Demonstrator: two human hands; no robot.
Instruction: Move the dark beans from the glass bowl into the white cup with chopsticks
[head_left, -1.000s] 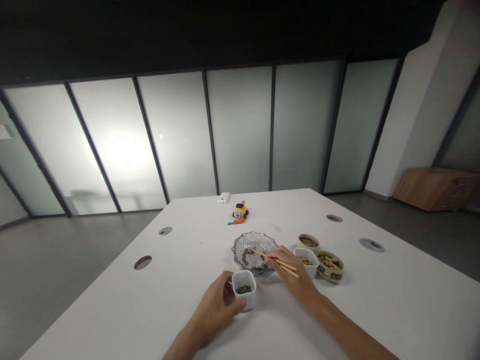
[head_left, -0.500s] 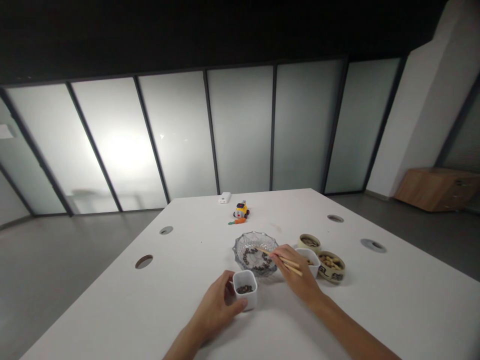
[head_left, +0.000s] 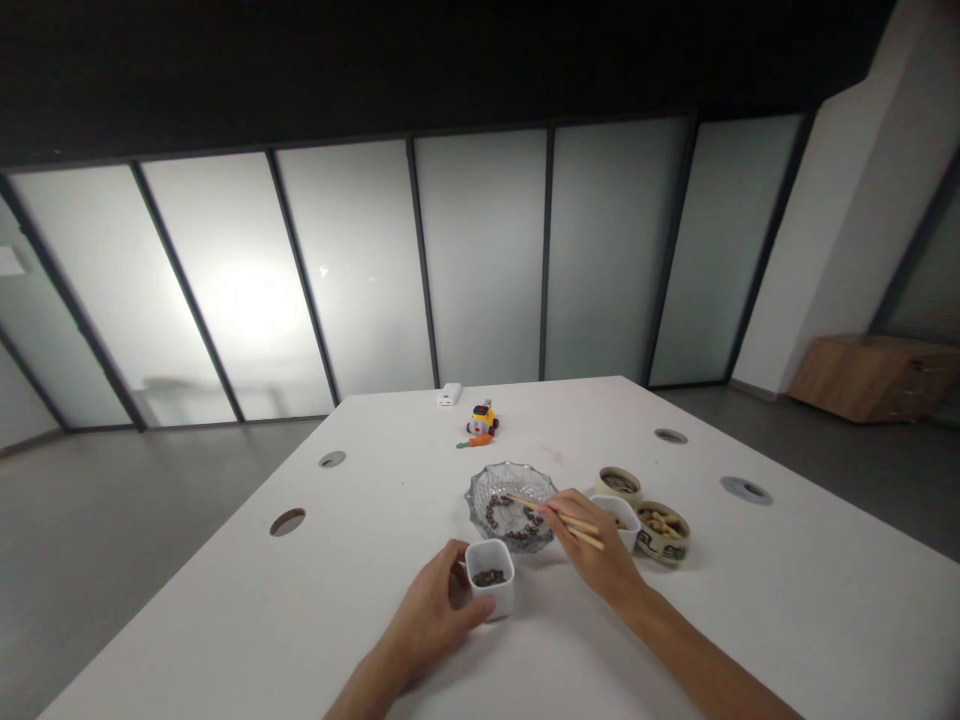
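My left hand (head_left: 439,610) is closed around a white square cup (head_left: 501,598) that stands on the table, with small dark brown beans (head_left: 489,577) in its bottom. In my right hand (head_left: 592,545) is a pair of wooden chopsticks (head_left: 583,530), whose tips reach into a clear scalloped glass bowl (head_left: 476,520). Dark beans (head_left: 517,532) lie in a loose ring inside that bowl. Whether the tips pinch a bean is too small to tell. Partly behind my right hand stands a white square bowl (head_left: 628,535) with light brown contents.
Right of the white bowl is a patterned bowl of peanuts (head_left: 660,545); behind it stands another small round bowl (head_left: 619,484). Farther back lie a toy carrot (head_left: 480,440), a yellow toy vehicle (head_left: 484,418) and a white box-like device (head_left: 450,395). The white table (head_left: 360,560) has several round holes.
The chopstick tips have shifted slightly to the left within the glass bowl. My left hand and the cup have stayed in place.
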